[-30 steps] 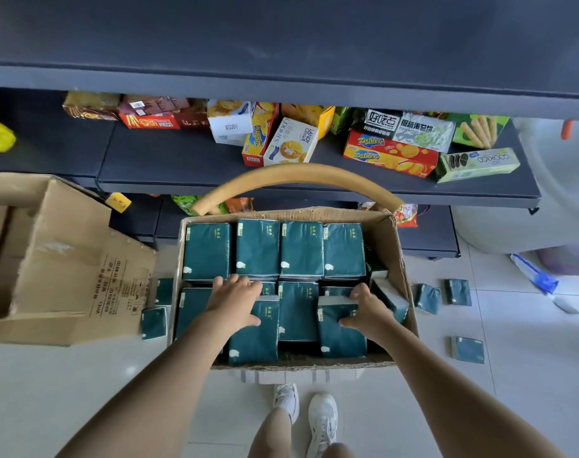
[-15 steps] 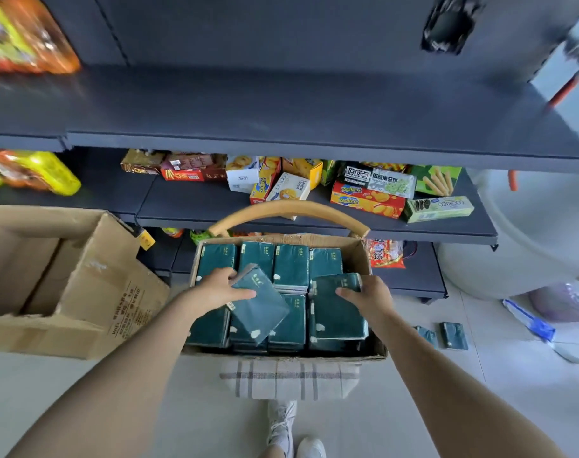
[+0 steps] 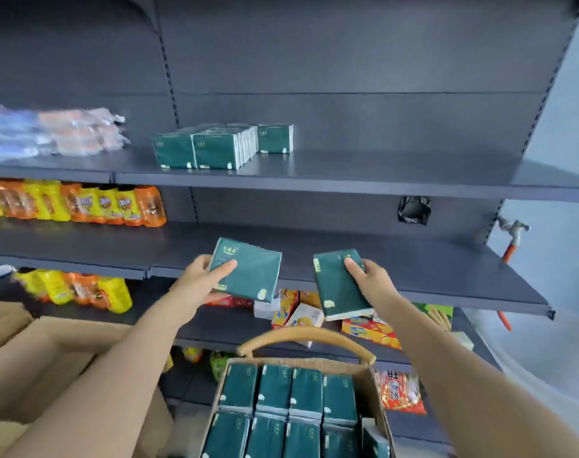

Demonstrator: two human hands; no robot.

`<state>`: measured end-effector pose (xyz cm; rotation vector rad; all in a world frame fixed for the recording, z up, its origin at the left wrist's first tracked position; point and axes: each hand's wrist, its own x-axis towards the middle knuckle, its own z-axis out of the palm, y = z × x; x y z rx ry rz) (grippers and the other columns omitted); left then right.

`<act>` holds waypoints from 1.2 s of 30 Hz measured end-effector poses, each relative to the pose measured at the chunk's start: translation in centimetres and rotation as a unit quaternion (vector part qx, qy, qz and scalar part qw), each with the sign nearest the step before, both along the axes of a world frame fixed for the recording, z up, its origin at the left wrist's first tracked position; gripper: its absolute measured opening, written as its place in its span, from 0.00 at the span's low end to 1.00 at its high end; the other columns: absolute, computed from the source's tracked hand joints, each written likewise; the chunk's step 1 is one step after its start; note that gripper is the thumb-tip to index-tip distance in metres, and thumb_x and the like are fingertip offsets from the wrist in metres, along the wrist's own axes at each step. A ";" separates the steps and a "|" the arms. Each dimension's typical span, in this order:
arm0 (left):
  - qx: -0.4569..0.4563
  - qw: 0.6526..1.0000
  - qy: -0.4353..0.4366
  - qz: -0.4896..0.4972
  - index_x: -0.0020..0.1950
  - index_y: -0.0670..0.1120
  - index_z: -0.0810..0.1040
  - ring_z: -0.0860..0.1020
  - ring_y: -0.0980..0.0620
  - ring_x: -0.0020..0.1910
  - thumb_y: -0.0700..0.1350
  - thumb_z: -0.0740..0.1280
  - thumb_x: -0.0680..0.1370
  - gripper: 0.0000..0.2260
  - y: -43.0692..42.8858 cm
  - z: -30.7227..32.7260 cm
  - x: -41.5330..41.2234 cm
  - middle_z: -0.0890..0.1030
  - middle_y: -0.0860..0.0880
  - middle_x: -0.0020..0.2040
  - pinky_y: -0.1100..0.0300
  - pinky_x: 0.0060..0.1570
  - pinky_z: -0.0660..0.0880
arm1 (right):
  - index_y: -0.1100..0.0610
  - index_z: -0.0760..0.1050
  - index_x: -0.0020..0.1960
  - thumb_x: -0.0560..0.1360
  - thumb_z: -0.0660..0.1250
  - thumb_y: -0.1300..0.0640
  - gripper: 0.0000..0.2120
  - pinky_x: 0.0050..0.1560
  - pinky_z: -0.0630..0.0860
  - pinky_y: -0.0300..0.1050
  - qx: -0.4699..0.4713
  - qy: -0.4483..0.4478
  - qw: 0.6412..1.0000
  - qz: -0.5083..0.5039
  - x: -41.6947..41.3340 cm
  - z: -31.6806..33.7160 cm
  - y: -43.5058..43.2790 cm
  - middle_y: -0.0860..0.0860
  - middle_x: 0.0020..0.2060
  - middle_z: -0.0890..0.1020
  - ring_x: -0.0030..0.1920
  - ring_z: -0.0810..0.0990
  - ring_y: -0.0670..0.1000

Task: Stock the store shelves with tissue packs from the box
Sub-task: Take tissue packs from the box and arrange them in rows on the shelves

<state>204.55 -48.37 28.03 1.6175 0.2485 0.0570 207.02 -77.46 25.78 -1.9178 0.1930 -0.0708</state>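
Observation:
My left hand (image 3: pixel 203 276) grips a dark green tissue pack (image 3: pixel 251 271) by its left edge, thumb on top. My right hand (image 3: pixel 372 282) grips a second green tissue pack (image 3: pixel 336 289), thumb across its face. Both packs hover in front of the middle dark shelf (image 3: pixel 446 276). Below them stands the cardboard box (image 3: pixel 374 388), filled with several rows of the same green packs (image 3: pixel 288 391). On the upper shelf (image 3: pixel 380 173) several green tissue packs (image 3: pixel 215 147) stand in a group at the left of the bay.
Orange and yellow snack bags (image 3: pixel 83 204) line the middle shelf at the left, with more (image 3: pixel 80 289) below. Snack boxes (image 3: pixel 298 312) lie on the lower shelf behind a curved tan handle (image 3: pixel 304 338). An open empty carton (image 3: pixel 33 352) sits at the left.
Both hands have lifted a tissue pack each out of the box and raised them to the middle shelf. My view has tilted up from the box to the shelves.

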 end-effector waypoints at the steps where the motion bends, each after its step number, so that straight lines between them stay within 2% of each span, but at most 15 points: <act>1: -0.010 1.000 -0.021 0.007 0.53 0.45 0.72 0.80 0.51 0.48 0.44 0.69 0.76 0.09 0.5 1.4 0.5 0.79 0.46 0.53 0.57 0.42 0.79 | 0.57 0.74 0.56 0.77 0.62 0.44 0.17 0.47 0.78 0.47 -0.015 -0.012 1.000 0.002 0.9 1.6 0.4 0.53 0.47 0.81 0.45 0.80 0.53; 5: -0.036 0.994 -0.095 0.029 0.57 0.44 0.73 0.80 0.52 0.47 0.45 0.68 0.77 0.11 2.7 6.4 3.6 0.80 0.48 0.51 0.55 0.47 0.78 | 0.56 0.73 0.55 0.70 0.72 0.43 0.21 0.47 0.79 0.47 -0.034 -0.061 0.997 0.018 4.7 7.8 2.6 0.52 0.47 0.81 0.45 0.81 0.52; 8: -0.053 0.989 -0.136 0.031 0.52 0.48 0.74 0.79 0.53 0.48 0.45 0.68 0.77 0.06 4.7 9.3 7.1 0.80 0.50 0.50 0.55 0.47 0.78 | 0.56 0.70 0.57 0.66 0.76 0.45 0.27 0.51 0.79 0.49 -0.028 -0.097 0.995 0.016 8.0 11.6 4.9 0.50 0.49 0.79 0.48 0.81 0.51; 11: -0.051 0.984 -0.171 0.007 0.51 0.50 0.75 0.80 0.52 0.51 0.45 0.68 0.77 0.05 6.9 11.4 11.3 0.81 0.51 0.52 0.54 0.49 0.78 | 0.54 0.70 0.56 0.66 0.76 0.45 0.25 0.49 0.78 0.48 -0.072 -0.126 0.989 0.007 11.9 14.3 7.3 0.48 0.48 0.79 0.48 0.81 0.50; 15: -0.042 0.978 -0.203 -0.032 0.55 0.48 0.76 0.81 0.51 0.52 0.46 0.68 0.77 0.08 10.0 14.3 17.1 0.81 0.50 0.54 0.52 0.52 0.78 | 0.53 0.71 0.53 0.67 0.75 0.45 0.22 0.47 0.78 0.46 -0.102 -0.144 0.984 -0.016 17.6 17.2 10.7 0.49 0.46 0.80 0.46 0.81 0.50; 17: -0.036 0.974 -0.219 -0.044 0.54 0.49 0.76 0.81 0.51 0.52 0.46 0.68 0.77 0.06 11.3 15.8 19.9 0.81 0.50 0.53 0.51 0.54 0.78 | 0.54 0.71 0.54 0.68 0.75 0.46 0.21 0.43 0.76 0.43 -0.130 -0.145 0.981 -0.028 20.5 18.4 12.5 0.49 0.45 0.79 0.44 0.79 0.50; 19: -0.036 0.969 -0.237 -0.052 0.54 0.49 0.74 0.80 0.51 0.53 0.46 0.68 0.77 0.08 12.5 17.3 23.1 0.80 0.51 0.53 0.50 0.55 0.77 | 0.56 0.73 0.56 0.68 0.75 0.47 0.22 0.43 0.73 0.42 -0.177 -0.142 0.973 -0.032 23.8 19.4 14.1 0.50 0.46 0.79 0.46 0.78 0.51; 22: -0.031 0.964 -0.258 -0.051 0.59 0.47 0.71 0.79 0.51 0.54 0.48 0.69 0.76 0.14 13.3 19.1 26.9 0.79 0.50 0.55 0.50 0.56 0.76 | 0.58 0.75 0.58 0.69 0.75 0.48 0.23 0.46 0.71 0.41 -0.285 -0.117 0.951 -0.013 27.7 20.4 15.6 0.52 0.52 0.81 0.51 0.78 0.53; 24: -0.016 0.961 -0.269 -0.061 0.56 0.50 0.71 0.78 0.53 0.54 0.49 0.69 0.76 0.12 13.8 20.0 29.7 0.78 0.51 0.55 0.51 0.56 0.75 | 0.59 0.75 0.60 0.68 0.75 0.50 0.24 0.46 0.71 0.41 -0.334 -0.110 0.936 -0.004 30.7 20.9 16.3 0.53 0.54 0.80 0.52 0.77 0.54; 26: 0.001 0.958 -0.278 -0.065 0.52 0.53 0.70 0.77 0.54 0.53 0.50 0.69 0.76 0.10 13.9 20.7 32.2 0.78 0.53 0.54 0.55 0.53 0.74 | 0.60 0.74 0.61 0.67 0.76 0.51 0.26 0.46 0.71 0.41 -0.371 -0.110 0.922 -0.001 33.6 21.2 16.6 0.54 0.54 0.78 0.50 0.75 0.53; 29: 0.003 0.956 -0.287 -0.060 0.52 0.53 0.70 0.75 0.56 0.51 0.50 0.68 0.76 0.10 13.7 21.3 35.4 0.77 0.54 0.52 0.59 0.45 0.70 | 0.58 0.70 0.66 0.67 0.76 0.51 0.32 0.53 0.74 0.45 -0.420 -0.115 0.900 -0.003 37.7 21.3 17.0 0.54 0.59 0.76 0.56 0.75 0.55; 31: -0.001 0.958 -0.282 -0.053 0.52 0.52 0.69 0.75 0.55 0.52 0.51 0.68 0.76 0.10 13.4 21.4 37.1 0.76 0.53 0.53 0.57 0.47 0.70 | 0.56 0.66 0.69 0.67 0.76 0.52 0.34 0.57 0.73 0.46 -0.443 -0.124 0.888 -0.002 40.2 21.1 17.4 0.54 0.61 0.75 0.59 0.75 0.56; 33: -0.007 0.959 -0.281 -0.044 0.49 0.54 0.69 0.75 0.54 0.52 0.51 0.69 0.76 0.09 13.2 21.3 38.7 0.76 0.53 0.53 0.56 0.49 0.70 | 0.55 0.65 0.69 0.68 0.75 0.53 0.33 0.55 0.74 0.47 -0.466 -0.133 0.875 0.004 42.6 20.9 17.7 0.54 0.61 0.75 0.58 0.75 0.56; 36: -0.022 0.961 -0.273 -0.031 0.47 0.55 0.69 0.76 0.53 0.54 0.51 0.69 0.75 0.09 13.1 21.0 40.7 0.76 0.52 0.53 0.52 0.56 0.72 | 0.55 0.66 0.68 0.71 0.73 0.51 0.29 0.53 0.72 0.46 -0.542 -0.143 0.827 0.026 45.7 20.3 17.9 0.54 0.60 0.75 0.59 0.73 0.55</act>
